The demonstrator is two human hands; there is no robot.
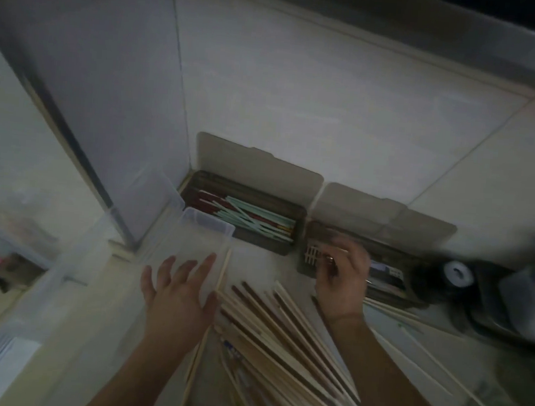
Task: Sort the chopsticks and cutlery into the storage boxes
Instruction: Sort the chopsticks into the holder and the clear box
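Your loose chopsticks (282, 325) are fanned out in a heap at 6 o'clock, right under your wrists, so both hands can grab without reaching. Left hand (177, 295) is spread flat and empty, hovering over the clear box (206, 227) at 9 o'clock from the pile. Right hand (341, 279) is curled over the right brown box (391, 276) at 1 o'clock; too blurry to tell if it's pinching anything. The left brown box (243, 213) at 12 already has the green and red pairs, lid (256, 163) propped against the wall so it stays out of the way.
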